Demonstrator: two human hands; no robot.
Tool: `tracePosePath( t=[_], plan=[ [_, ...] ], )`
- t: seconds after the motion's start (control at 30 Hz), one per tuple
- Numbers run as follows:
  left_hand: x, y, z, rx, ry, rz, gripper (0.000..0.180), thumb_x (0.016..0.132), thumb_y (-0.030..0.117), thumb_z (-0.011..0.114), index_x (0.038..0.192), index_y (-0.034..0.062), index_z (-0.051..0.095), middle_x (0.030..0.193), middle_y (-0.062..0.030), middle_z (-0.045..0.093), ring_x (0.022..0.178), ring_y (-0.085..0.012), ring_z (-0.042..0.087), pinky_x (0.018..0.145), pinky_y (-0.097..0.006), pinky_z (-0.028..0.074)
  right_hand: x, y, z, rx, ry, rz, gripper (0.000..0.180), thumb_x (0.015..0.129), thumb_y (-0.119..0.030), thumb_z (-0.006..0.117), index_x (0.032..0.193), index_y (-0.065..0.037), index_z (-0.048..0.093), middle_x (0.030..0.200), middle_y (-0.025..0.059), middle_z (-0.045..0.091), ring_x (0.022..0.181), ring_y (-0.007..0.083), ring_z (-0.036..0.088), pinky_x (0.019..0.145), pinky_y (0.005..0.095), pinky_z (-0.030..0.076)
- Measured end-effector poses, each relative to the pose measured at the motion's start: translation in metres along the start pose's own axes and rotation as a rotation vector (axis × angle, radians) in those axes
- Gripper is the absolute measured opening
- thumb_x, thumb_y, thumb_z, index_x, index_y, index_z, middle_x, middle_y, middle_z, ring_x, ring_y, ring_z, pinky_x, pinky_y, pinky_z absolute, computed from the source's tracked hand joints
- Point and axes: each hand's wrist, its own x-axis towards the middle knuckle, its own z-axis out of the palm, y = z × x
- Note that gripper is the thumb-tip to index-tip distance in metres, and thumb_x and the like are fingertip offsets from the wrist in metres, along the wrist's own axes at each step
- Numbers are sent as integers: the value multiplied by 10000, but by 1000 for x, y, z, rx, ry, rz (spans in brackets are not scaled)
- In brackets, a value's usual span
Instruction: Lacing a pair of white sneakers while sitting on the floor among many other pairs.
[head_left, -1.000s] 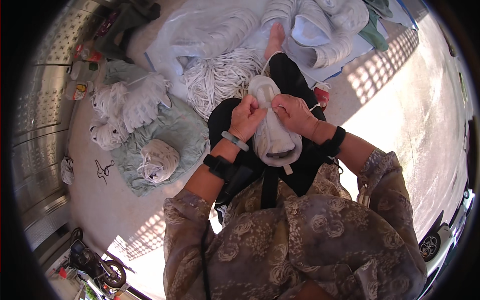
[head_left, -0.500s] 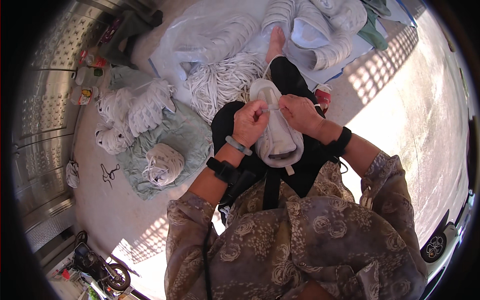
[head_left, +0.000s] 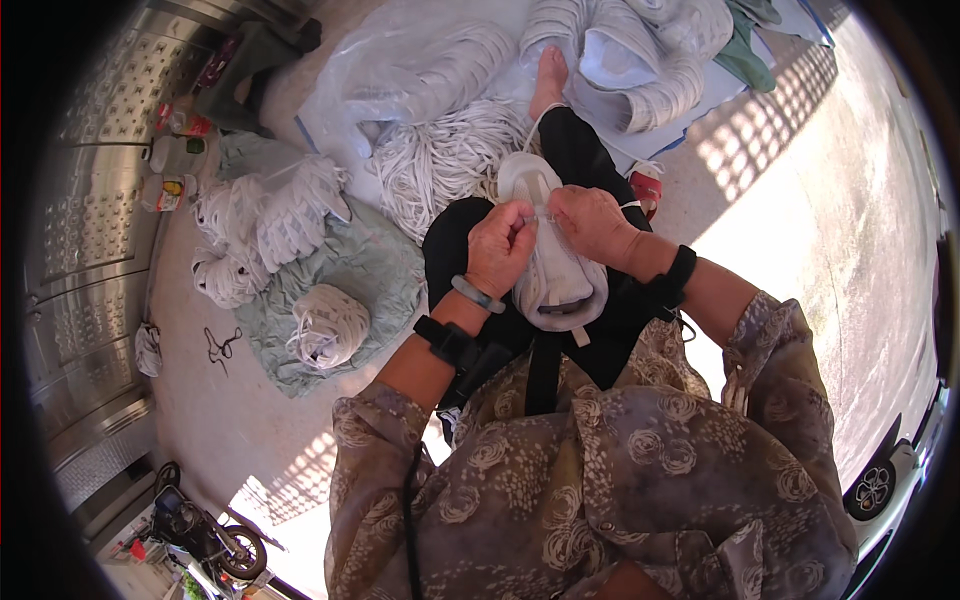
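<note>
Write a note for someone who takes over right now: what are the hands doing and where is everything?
Left hand: pinching a white lace over the shoe.
Right hand: pinching the same lace from the other side.
The shoe lies sole-down on the lap, toe pointing away.
Done: shoe in place, lace in both hands. How far it is threaded cannot be seen.
Left: the rest of the lacing.
Lace bundles lie on the green cloth to the left.
</note>
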Motion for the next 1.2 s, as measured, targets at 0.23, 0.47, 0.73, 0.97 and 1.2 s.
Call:
tracePosePath(
  t=[0.23, 0.47, 0.73, 0.97, 1.2],
  plan=[
    [-1, 3, 0, 53, -24, 4, 148, 732, 33, 588, 875, 49, 557, 666, -66, 513, 523, -158, 505, 503, -267, 431, -3, -1, 16, 124, 157, 67, 47, 725, -66, 512, 767, -44, 512, 756, 151, 571, 744, 339, 565, 673, 426, 432],
    [-1, 3, -1, 108, -8, 80, 150, 726, 23, 586, 871, 47, 558, 671, -78, 519, 542, -180, 521, 523, -283, 440, 1, -1, 14, -52, 141, -84, 50, 717, -48, 504, 764, -57, 518, 726, 132, 579, 716, 335, 566, 659, 423, 434],
    [15, 3, 4, 429, -62, 179, 72, 757, 54, 533, 806, 41, 480, 703, -146, 539, 623, -325, 543, 554, -387, 429, 10, 11, -5, 172, -55, 17, 36, 712, -98, 550, 736, -71, 553, 681, 122, 592, 687, 312, 592, 632, 382, 459],
    [8, -10, -18, 347, -36, 68, 88, 800, 103, 516, 778, 32, 469, 650, -162, 538, 600, -346, 546, 522, -409, 434, 0, 21, -14, 183, -25, 27, 70, 757, -58, 557, 807, -34, 514, 622, 53, 533, 572, 161, 524, 565, 295, 427],
    [-64, -66, -194, -119, 375, -626, 143, 841, 145, 524, 729, 57, 507, 521, -12, 472, 357, -79, 436, 317, -219, 346, -26, 37, -23, 259, -28, 96, 170, 716, 4, 529, 878, -37, 501, 631, 81, 517, 584, 195, 534, 549, 311, 416]
  ],
)
